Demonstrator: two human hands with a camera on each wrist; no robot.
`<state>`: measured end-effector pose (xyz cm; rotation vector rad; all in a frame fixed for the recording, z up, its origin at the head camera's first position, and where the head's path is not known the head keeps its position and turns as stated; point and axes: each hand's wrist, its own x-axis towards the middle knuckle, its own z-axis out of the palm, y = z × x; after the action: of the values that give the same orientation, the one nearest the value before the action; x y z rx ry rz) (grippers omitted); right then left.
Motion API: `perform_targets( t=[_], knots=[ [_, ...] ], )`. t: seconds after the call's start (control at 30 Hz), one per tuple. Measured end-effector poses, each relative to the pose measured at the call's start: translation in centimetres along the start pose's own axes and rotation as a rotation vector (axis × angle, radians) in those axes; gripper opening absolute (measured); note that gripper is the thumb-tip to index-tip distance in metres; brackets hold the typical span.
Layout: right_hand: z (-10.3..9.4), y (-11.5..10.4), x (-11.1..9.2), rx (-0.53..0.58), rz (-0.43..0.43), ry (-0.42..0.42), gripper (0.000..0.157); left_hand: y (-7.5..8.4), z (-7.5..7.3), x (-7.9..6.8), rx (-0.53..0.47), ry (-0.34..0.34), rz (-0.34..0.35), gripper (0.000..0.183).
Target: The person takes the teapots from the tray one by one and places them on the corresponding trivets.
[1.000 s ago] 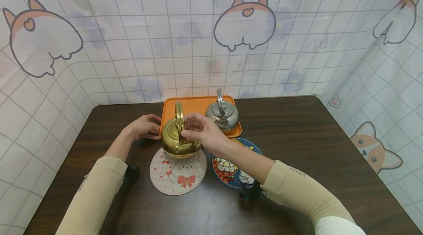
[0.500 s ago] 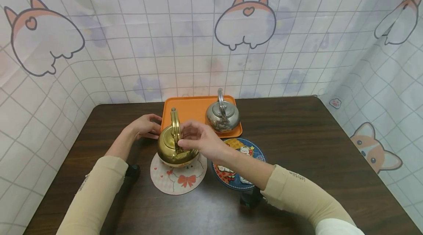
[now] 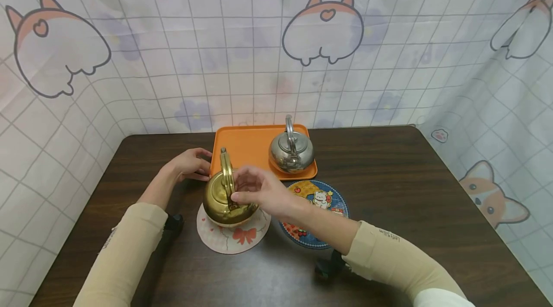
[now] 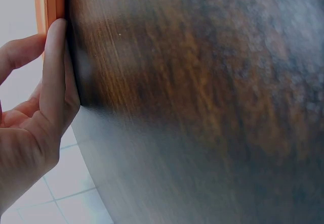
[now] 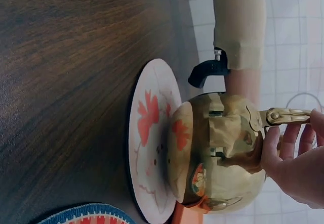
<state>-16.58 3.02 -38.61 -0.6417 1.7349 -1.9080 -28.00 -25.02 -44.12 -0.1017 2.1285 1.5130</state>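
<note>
A gold kettle point(image 3: 224, 201) with a hinged top handle is held by my right hand point(image 3: 263, 192), whose thumb and fingers grip the handle. It is over a round pink mat point(image 3: 233, 244) with a red bow. In the right wrist view the kettle's shiny underside point(image 5: 179, 148) mirrors the mat close below; whether they touch I cannot tell. My left hand point(image 3: 190, 165) is at the left edge of an orange tray point(image 3: 242, 144). In the left wrist view its thumb and a finger pinch the tray's rim point(image 4: 49, 4). A silver kettle point(image 3: 291, 151) stands on the tray's right half.
A round blue patterned mat point(image 3: 321, 199) lies right of the pink one, partly under my right forearm. The dark wooden table point(image 3: 389, 177) meets a tiled-print curtain point(image 3: 242, 57) at the back and sides.
My right hand has brought the gold kettle toward me and slightly left, off the tray and lower over the pink mat. The left hand stays at the tray edge.
</note>
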Motion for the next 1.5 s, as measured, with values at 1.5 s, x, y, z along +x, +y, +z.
perform_targets(
  t=[1.5],
  knots=[
    [-3.4, 1.1, -2.1, -0.159, -0.049, -0.043, 0.022, -0.3, -0.1, 0.3, -0.013, -0.006, 0.009, 0.064]
  ],
)
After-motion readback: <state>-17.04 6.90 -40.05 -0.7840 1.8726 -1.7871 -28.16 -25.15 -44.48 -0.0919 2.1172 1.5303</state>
